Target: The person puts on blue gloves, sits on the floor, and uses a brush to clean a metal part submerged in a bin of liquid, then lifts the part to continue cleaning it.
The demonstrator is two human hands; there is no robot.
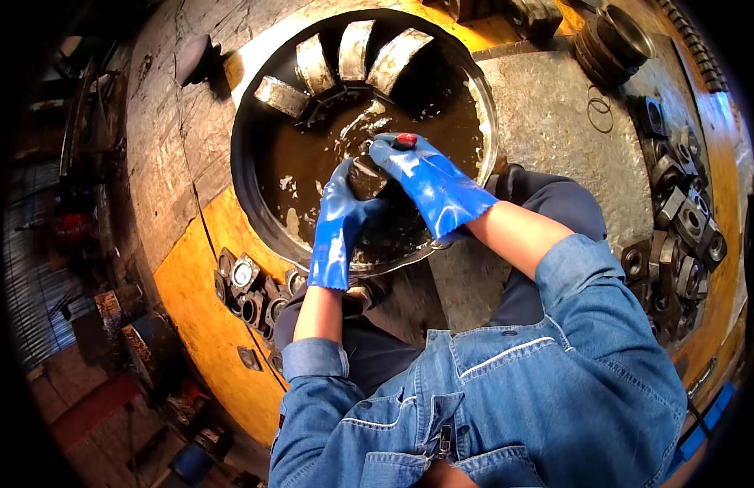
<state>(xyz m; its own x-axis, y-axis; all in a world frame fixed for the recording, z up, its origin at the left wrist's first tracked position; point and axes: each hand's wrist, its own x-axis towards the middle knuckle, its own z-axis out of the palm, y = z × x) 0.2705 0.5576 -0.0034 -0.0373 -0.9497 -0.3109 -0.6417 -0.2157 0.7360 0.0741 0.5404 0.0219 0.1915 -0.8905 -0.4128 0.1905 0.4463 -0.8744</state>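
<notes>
Both of my hands wear long blue rubber gloves and are over a round black basin of murky brown liquid. My right hand is closed round a small red-ended object; the rest of it is hidden by the glove. My left hand sits just to the left and nearer to me, fingers and thumb curved round a dark, wet, shiny piece whose kind I cannot make out. Several curved, pale metal blocks stand in a fan against the basin's far wall.
Greasy metal bearing housings are heaped at the right, with more rings and housings at the left. Stacked metal rings and thin wire rings lie at the far right. My bent knees flank the basin's near side.
</notes>
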